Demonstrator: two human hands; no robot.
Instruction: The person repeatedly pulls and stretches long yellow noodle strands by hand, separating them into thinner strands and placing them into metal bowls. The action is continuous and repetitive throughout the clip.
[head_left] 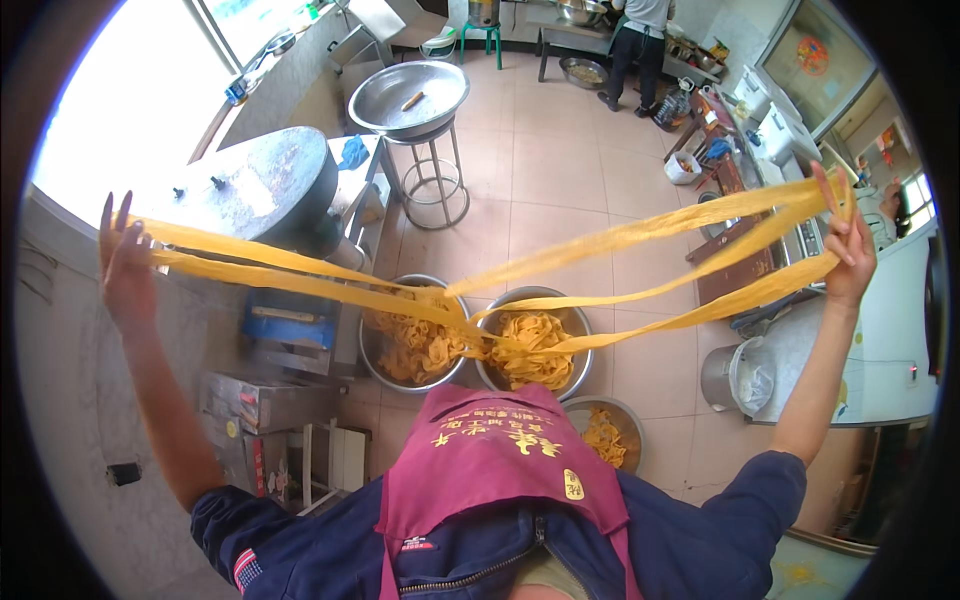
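Note:
Both my arms are spread wide, with long, flat, noodle-like yellow strips (400, 298) stretched between the hands. At the far left, my left hand (128, 275) is raised and holds strip ends by its fingers. My right hand (850, 248), at the far right, grips several strips among its fingers, two fingertips pointing up. The strips sag toward the middle, over two metal bowls. Heaped, tangled strips fill the left bowl (364, 352) and the right bowl (586, 362). Some lengths run down into these heaps. Exactly where each strip ends is hidden.
A third bowl (638, 445) with fewer strips stands beside my apron. Ahead, a wide metal basin (440, 95) rests on a round stand. A large lidded drum (270, 190) is at left, a bucket (735, 380) at right. Another person (640, 45) stands at the back.

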